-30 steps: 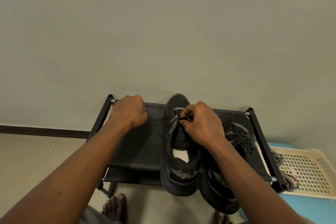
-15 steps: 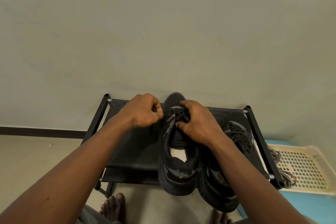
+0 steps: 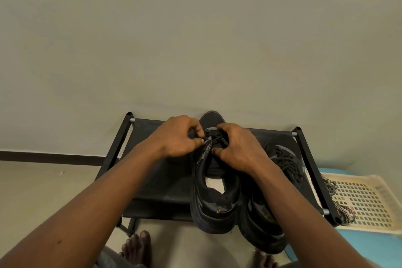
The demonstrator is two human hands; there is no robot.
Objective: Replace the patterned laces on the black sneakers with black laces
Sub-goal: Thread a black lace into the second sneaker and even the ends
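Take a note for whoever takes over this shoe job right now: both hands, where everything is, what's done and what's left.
Left hand: pinch grip on the black lace at the toe end of the centre sneaker.
Right hand: fingers curled on the same lace from the other side.
Both sneakers sit on the black rack.
Done: right sneaker is laced in black. The patterned laces are off, draped over the rack's right end by the cream tray.
Left: the centre sneaker looks laced only near the toe, so thread upward and tie.

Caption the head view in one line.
Left hand and right hand pinch the black lace on a sneaker atop a shoe rack; patterned laces lie aside.
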